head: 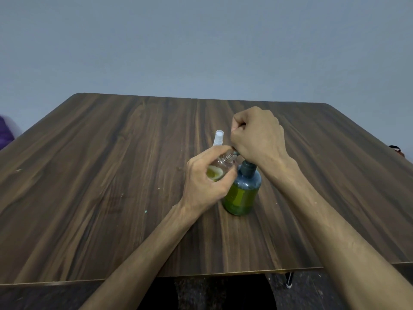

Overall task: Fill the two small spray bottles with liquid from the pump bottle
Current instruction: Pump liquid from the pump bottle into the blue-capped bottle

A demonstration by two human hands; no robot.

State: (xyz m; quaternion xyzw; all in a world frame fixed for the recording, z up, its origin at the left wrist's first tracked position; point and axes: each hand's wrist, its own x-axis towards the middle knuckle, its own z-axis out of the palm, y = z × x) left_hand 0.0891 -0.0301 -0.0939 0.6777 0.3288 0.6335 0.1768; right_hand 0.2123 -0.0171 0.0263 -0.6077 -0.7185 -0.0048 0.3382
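While the left hand point(206, 177) holds the open small bottle point(220, 167) tipped, its mouth right at the spout, the right hand point(257, 135) curls down on the pump bottle point(242, 193); the other spray bottle point(218, 138) stands behind

Dark wooden table point(111, 175), grey wall point(201, 41)

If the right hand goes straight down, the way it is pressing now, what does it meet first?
Probably the pump bottle: the right hand sits curled on its pump head, directly above the dark collar. The wooden table lies below that.
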